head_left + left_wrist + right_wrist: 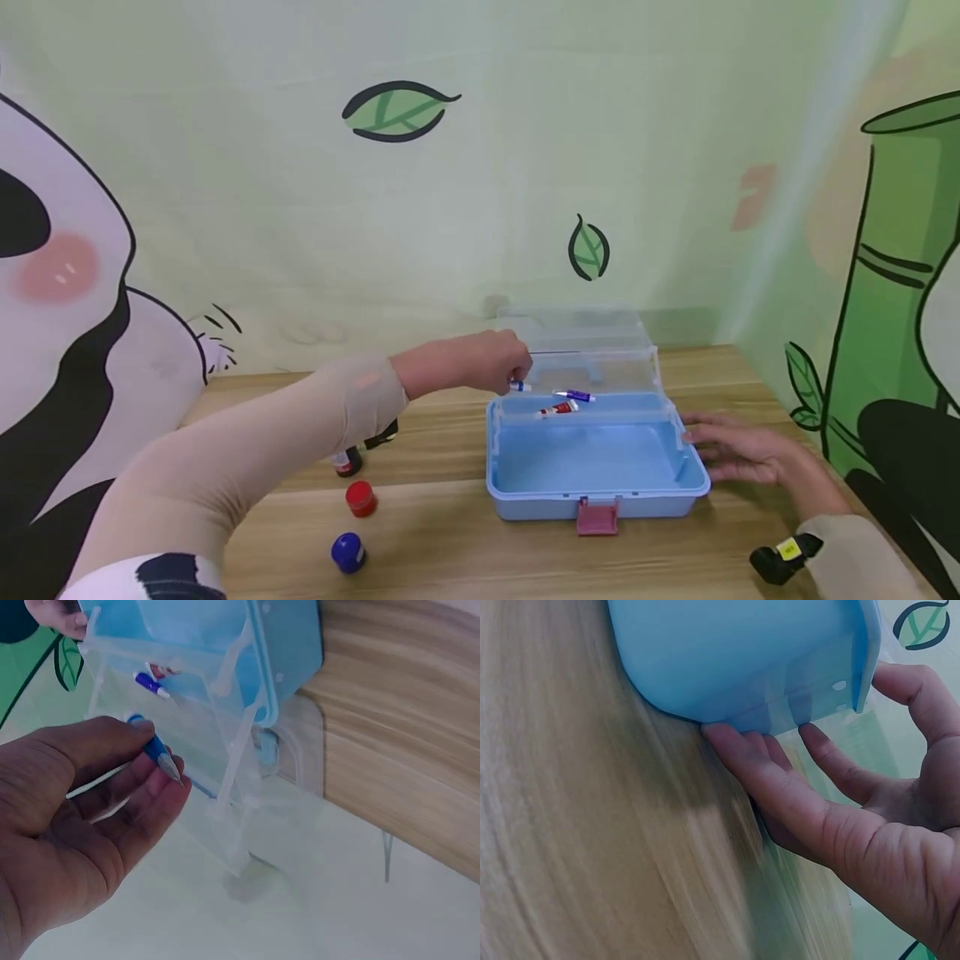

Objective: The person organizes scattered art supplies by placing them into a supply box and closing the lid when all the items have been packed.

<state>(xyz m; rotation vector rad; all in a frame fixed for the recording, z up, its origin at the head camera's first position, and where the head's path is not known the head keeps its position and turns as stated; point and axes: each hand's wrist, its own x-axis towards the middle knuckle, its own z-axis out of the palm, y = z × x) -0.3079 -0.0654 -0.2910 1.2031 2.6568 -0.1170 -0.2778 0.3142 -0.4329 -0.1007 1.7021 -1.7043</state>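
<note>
My left hand [491,360] pinches a small blue tube with a silvery wedge-shaped end [160,756] between thumb and fingertips, above the back of the blue box [600,505]. The box stands with its clear lid [622,375] swung back. Near the back of the box, a small purple tube [576,396] and a red-and-white tube [558,409] lie on a clear tray. My right hand [742,454] holds the box's right end, the thumb at the rim and the fingertips against the side and lower edge [705,724].
To the left of the box stand a red round jar [362,498], a blue round jar [348,553] and a dark bottle [347,462], partly under the left forearm. A pink latch [597,518] hangs from the box front. A printed cloth [480,183] rises behind the wooden table [442,567].
</note>
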